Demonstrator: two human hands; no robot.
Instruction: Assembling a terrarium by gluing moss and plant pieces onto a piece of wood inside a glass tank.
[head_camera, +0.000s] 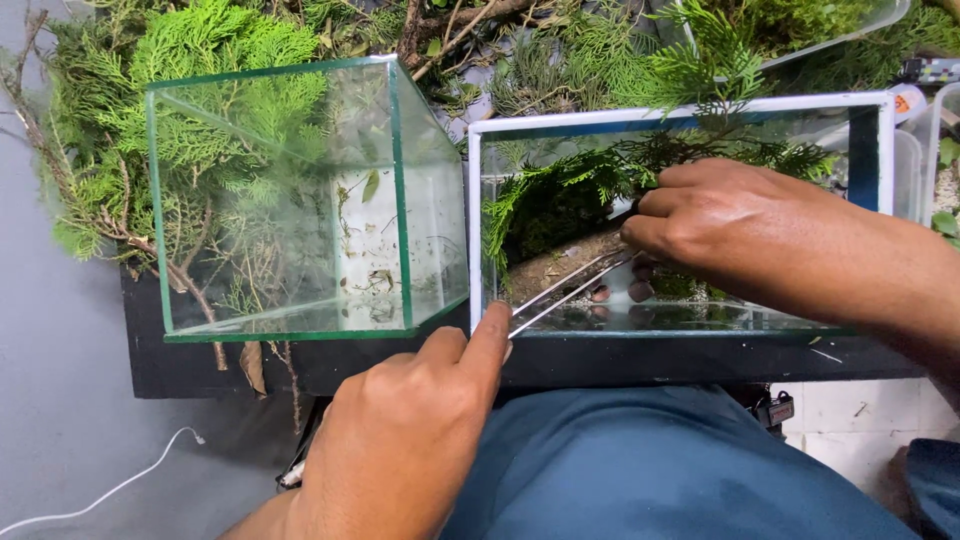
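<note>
We see two clear, glossy glass tanks (300, 200) (smooth-walled). The tweezers (570, 285) look like shiny metal. Our worktop (640, 360) is matt black.

Left hand (405, 430) low centre, back up, knuckles bent, thumb and forefinger pinched together and pointing up-right. Right hand (705, 225) reaching in from right, forearm slanting down from wrist to frame edge, fingers (650, 235) curled inward, tips partly hidden.
</note>
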